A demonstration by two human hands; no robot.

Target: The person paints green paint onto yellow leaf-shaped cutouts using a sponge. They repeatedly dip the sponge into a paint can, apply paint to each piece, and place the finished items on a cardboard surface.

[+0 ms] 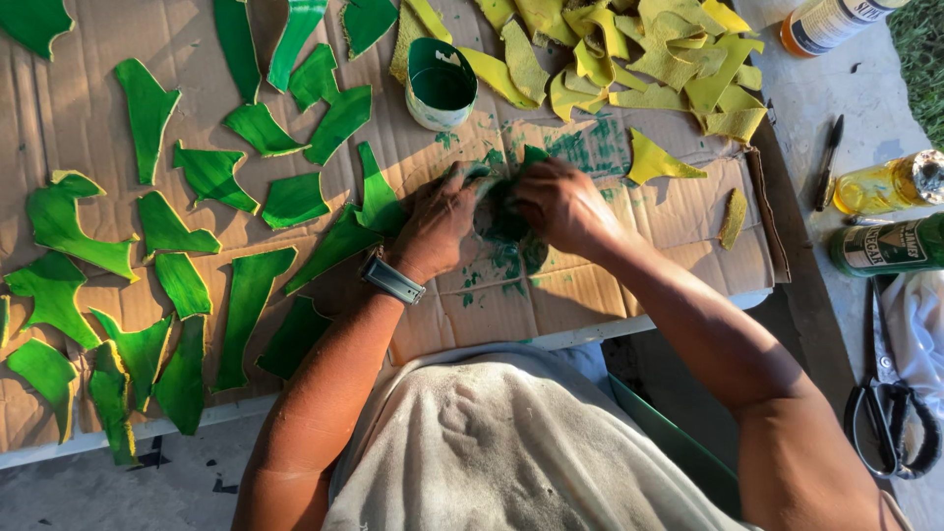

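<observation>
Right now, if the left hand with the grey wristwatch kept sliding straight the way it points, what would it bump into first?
The left hand points up and right, onto the dark green-stained piece both hands work. Straight beyond lies green-smeared cardboard, then probably the pile of yellow cut pieces; depth is unclear.

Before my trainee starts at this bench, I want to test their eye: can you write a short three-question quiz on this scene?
1. True or false: both hands, left hand and right hand, are pressed on the same dark green piece on the cardboard sheet.
2. Which lies nearer the open green-stained cup: A) the scissors, B) the pile of yellow pieces?
3. Fill in: the finished green pieces are spread on the person's ___ side.

Key: 1 true; 2 B; 3 left.
</observation>
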